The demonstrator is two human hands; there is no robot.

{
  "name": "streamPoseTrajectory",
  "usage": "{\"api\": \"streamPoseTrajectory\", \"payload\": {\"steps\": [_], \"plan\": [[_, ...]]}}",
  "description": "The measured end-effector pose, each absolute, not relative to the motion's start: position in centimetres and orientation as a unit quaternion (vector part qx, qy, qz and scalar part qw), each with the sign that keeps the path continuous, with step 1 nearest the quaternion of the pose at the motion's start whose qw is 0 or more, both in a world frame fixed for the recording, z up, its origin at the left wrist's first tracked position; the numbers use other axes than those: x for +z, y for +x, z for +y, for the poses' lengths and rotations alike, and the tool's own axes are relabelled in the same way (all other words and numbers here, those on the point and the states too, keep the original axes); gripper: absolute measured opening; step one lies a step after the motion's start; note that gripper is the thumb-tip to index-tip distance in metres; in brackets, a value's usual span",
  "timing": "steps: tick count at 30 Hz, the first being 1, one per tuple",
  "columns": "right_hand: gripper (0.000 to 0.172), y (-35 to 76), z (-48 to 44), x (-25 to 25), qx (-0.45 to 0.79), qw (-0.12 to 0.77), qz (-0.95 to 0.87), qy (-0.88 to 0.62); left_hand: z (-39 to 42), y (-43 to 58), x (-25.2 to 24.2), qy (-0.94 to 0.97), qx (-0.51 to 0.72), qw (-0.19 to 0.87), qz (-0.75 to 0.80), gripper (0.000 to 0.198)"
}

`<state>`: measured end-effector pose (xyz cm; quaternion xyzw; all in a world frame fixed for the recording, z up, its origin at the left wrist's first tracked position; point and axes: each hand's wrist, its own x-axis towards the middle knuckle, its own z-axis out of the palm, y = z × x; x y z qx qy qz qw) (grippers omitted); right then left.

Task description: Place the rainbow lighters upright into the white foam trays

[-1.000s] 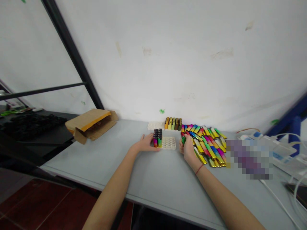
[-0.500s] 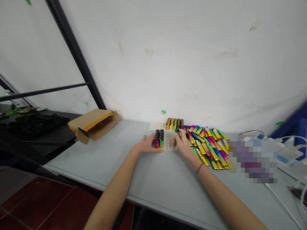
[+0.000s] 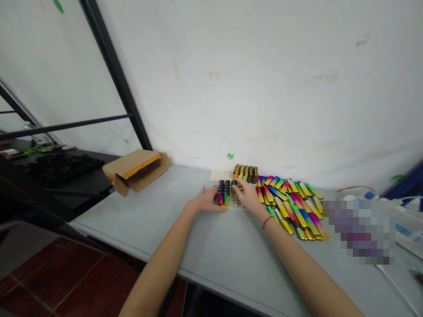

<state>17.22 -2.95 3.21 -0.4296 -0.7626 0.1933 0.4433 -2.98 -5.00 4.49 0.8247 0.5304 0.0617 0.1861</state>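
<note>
A white tray lies on the grey table, with several rainbow lighters standing upright in its left end. My left hand rests against the tray's left side, fingers spread on the table. My right hand is over the tray, fingers pinched on a lighter that stands just right of the upright ones. A heap of loose rainbow lighters lies to the right of my right hand.
A second white tray with a row of lighters sits by the wall. An open cardboard box lies at the back left. Black metal frame bars rise on the left. White cables and devices lie at the right.
My right hand moved left from the loose heap with a lighter and now holds it over the tray beside the upright ones. The left hand stayed by the tray. The view shifted slightly.
</note>
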Motion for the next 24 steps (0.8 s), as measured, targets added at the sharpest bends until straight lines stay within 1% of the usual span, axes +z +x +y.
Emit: {"api": "streamPoseTrajectory", "payload": {"steps": [7, 11, 14, 16, 17, 19, 21, 24], "plan": [[0.032, 17.6, -3.7, 3.6, 0.141, 0.404, -0.794, -0.432, -4.9, -3.0, 4.4, 0.827, 0.059, 0.183, 0.528, 0.101], [0.035, 17.4, -4.3, 4.1, 0.038, 0.317, -0.823, -0.47, -4.9, -3.0, 4.3, 0.829, 0.061, 0.178, 0.527, 0.101], [0.046, 17.4, -5.1, 5.1, -0.021, 0.247, -0.829, -0.501, -4.9, -3.0, 4.3, 0.827, 0.06, 0.174, 0.531, 0.101], [0.052, 18.0, -6.1, 6.1, -0.051, 0.22, -0.821, -0.525, -4.9, -3.0, 4.3, 0.827, 0.059, 0.174, 0.531, 0.101], [0.052, 18.6, -6.7, 6.6, -0.065, 0.21, -0.809, -0.546, -4.9, -3.0, 4.3, 0.828, 0.059, 0.175, 0.53, 0.101], [0.042, 20.0, -8.0, 7.6, -0.078, 0.183, -0.757, -0.623, -4.9, -3.0, 4.3, 0.829, 0.062, 0.178, 0.526, 0.101], [0.035, 21.6, -9.4, 8.1, -0.06, 0.111, -0.71, -0.693, -4.8, -3.1, 4.3, 0.828, 0.063, 0.181, 0.526, 0.099], [0.03, 23.1, -10.9, 7.8, -0.051, 0.023, -0.694, -0.718, -4.7, -3.1, 4.2, 0.825, 0.065, 0.187, 0.529, 0.097]]}}
